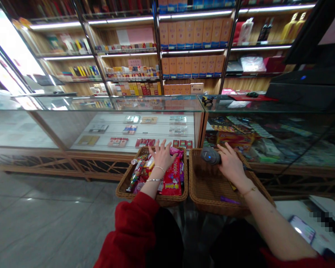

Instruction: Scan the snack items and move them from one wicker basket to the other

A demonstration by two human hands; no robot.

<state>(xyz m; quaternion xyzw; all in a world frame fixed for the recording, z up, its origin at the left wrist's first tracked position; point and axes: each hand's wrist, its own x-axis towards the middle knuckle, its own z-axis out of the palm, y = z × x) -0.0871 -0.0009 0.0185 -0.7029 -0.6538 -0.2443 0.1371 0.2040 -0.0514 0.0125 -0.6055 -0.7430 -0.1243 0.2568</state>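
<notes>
My left hand (162,159), fingers spread, is over the left wicker basket (119,189), which is full of packaged sweets. Under and beside it lie a red candy bag (172,178), a pink packet (176,150) and a clear tube of colourful sweets (135,178). In my right hand (231,163) is a dark grey handheld barcode scanner (210,155) with a blue light, its head pointing left. The scanner is above the right wicker basket (194,199). A purple stick-shaped item (229,200) lies in that basket, and a small yellow thing (233,186) is partly hidden by my forearm.
A glass display counter (114,105) with packets inside stands just beyond the baskets. Shelves of boxes (194,34) and bottles line the wall behind. At the lower right, a phone (303,227) rests on a white surface. A dark machine (309,89) sits on the counter's right.
</notes>
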